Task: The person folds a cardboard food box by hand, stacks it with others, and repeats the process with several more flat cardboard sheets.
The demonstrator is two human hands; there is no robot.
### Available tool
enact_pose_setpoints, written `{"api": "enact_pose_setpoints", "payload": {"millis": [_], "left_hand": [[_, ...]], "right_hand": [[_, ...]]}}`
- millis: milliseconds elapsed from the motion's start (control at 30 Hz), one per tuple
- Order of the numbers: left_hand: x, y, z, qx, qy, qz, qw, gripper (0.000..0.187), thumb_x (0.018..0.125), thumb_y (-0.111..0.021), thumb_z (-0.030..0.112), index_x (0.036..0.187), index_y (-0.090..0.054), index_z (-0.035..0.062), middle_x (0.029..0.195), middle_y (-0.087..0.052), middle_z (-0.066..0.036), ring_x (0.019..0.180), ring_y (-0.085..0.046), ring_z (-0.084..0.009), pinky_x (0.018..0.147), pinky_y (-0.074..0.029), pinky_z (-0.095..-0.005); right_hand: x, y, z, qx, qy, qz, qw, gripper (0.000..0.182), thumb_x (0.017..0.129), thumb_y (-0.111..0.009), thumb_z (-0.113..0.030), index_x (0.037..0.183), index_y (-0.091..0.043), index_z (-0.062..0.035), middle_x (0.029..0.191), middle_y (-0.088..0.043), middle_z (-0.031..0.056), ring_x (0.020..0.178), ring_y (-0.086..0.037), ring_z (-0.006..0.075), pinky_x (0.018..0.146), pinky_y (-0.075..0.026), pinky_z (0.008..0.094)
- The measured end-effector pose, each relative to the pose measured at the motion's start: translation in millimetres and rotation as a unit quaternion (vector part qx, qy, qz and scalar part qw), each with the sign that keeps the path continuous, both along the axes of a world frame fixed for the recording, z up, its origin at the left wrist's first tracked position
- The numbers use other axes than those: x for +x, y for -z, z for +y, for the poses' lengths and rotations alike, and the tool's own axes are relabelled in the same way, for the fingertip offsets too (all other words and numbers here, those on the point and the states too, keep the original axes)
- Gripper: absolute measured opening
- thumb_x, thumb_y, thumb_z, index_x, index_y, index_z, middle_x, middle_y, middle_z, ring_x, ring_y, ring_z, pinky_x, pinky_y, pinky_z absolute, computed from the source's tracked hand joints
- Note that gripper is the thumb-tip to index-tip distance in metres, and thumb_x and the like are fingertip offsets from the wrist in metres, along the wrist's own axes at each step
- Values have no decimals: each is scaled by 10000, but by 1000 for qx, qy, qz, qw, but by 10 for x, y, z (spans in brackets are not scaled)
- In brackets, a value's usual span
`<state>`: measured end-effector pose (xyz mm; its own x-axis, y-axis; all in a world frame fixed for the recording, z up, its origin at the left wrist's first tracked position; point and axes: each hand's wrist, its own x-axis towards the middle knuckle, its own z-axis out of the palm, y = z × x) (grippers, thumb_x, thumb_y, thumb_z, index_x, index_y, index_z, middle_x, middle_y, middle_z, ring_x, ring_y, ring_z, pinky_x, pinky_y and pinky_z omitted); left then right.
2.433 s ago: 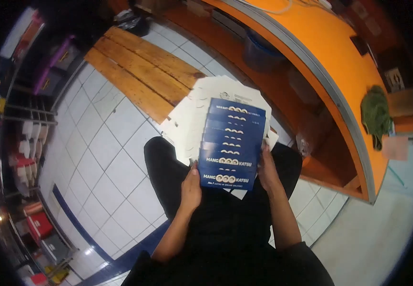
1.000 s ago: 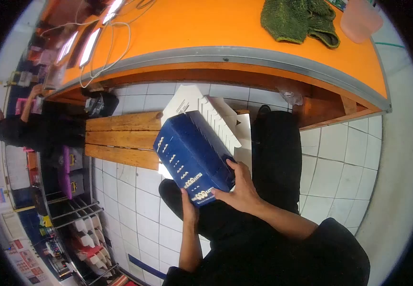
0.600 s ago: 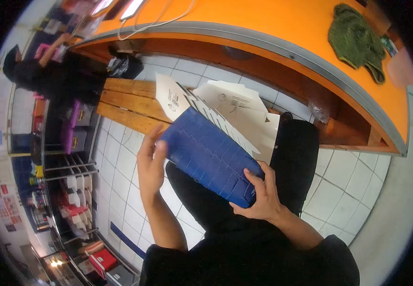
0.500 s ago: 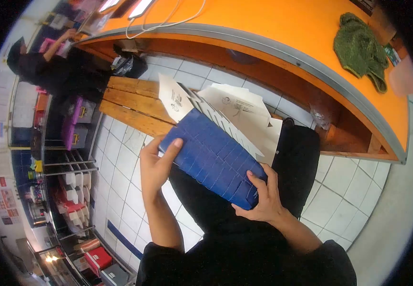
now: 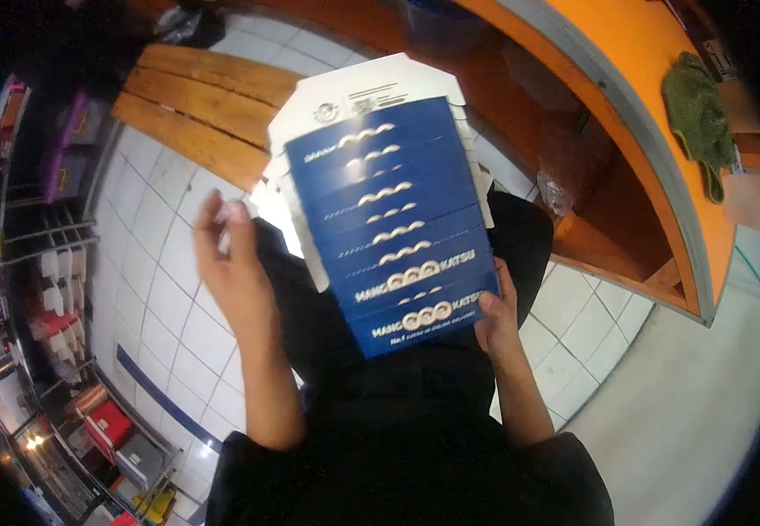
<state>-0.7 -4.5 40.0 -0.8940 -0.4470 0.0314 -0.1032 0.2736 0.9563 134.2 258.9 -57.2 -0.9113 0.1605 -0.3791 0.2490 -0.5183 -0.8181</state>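
Note:
A fanned stack of blue printed cartons (image 5: 388, 223) lies over my lap, its white logos and lettering facing up. Behind its top edge shows a white cardboard piece (image 5: 388, 81) with small print. My right hand (image 5: 495, 311) grips the stack at its lower right edge, thumb on top. Off to the left of the stack, touching none of it, is my left hand (image 5: 226, 237), raised with its fingers apart and slightly blurred.
A wooden slatted bench (image 5: 191, 105) stands ahead on white floor tiles. An orange counter (image 5: 625, 96) curves along the right, with a green cloth (image 5: 695, 118) on it. Shelves with a red box (image 5: 108, 430) line the left side.
My left hand has let go of the stack and moved left. The cartons have turned more upright and fanned out, with their printed logos now showing. The view has shifted, and the person at left no longer shows clearly.

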Motion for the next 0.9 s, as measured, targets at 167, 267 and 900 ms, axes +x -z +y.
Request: {"api": "enact_pose_setpoints", "payload": {"millis": [167, 267, 900], "left_hand": [[807, 969, -41, 261, 189, -192, 927, 835, 970, -637, 500, 1561, -325, -2, 1517, -427, -213, 1359, -454, -286, 1153, -327, -440], [763, 684, 92, 220, 264, -218, 913, 859, 963, -655, 481, 1550, -310, -42, 1535, -380, -249, 1446, -350, -371, 1196, -266, -438], [416, 977, -35, 293, 64, -181, 937, 393, 1037, -582, 305, 1323, -552, 37, 1168, -638, -71, 1024, -636, -172, 934, -469, -341]], "right_hand": [[74, 76, 49, -30, 28, -63, 997, 862, 780, -803, -423, 1406, -402, 13, 1294, -579, 140, 1230, -583, 252, 1083, -462, 395], [134, 87, 59, 21, 2, -72, 997, 864, 797, -787, -434, 1427, -399, 12, 1308, -576, 157, 1255, -563, 254, 1101, -442, 406], [-1563, 535, 1669, 50, 283, 13, 958, 703, 920, -618, -474, 1479, -403, -106, 1488, -463, 123, 1355, -471, 330, 1052, -456, 543]]}}
